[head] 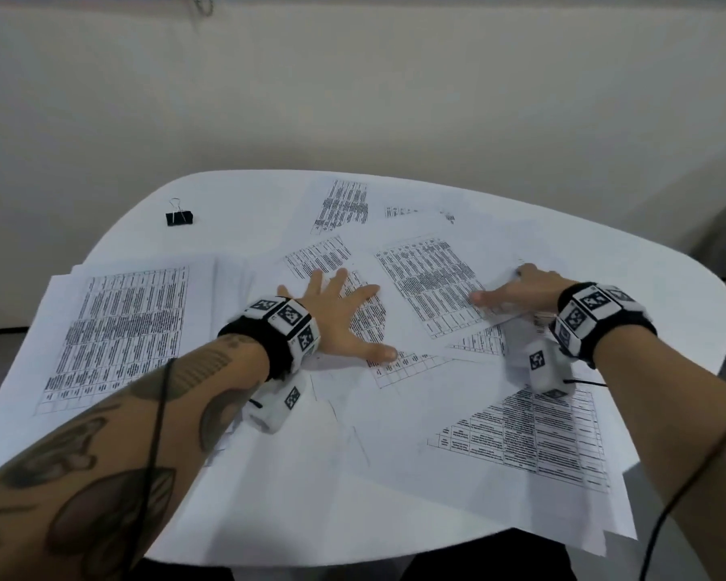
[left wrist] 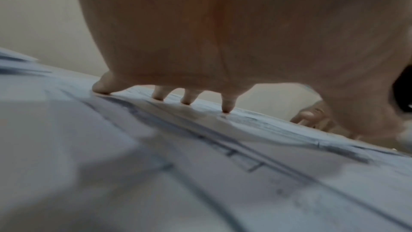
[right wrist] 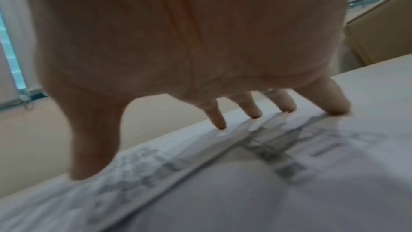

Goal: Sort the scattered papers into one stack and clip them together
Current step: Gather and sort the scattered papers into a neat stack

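Scattered white printed paper sheets (head: pixel 432 283), each carrying dense black tables, cover most of the white rounded table (head: pixel 235 190) from centre frame to the lower right. They overlap at mixed angles. One sheet (head: pixel 131 329) at left of frame lies with its long axis running roughly toward the top edge; the central sheets are rotated clockwise from that; the one (head: pixel 533 438) at lower right is skewed the other way.

Left hand (head: pixel 344 316): fingers spread wide and straight, fingertips (left wrist: pixel 227 107) pressing on a central sheet. Right hand (head: pixel 516 291): fingers (right wrist: pixel 219 121) straight and apart, tips on the neighbouring sheet at right of centre. Neither hand grips anything.

Small black binder clip (head: pixel 179 217) with wire handles sits alone at upper left of the table, well apart from both hands.

Judgement: sheets are light, limp and slippery on each other, so flat fingertip pressure should slide them together; pinching at an edge or corner would be needed to lift. Creasing is likely if dragged against an overlapping edge. Stacking not yet done; the clip is untouched.
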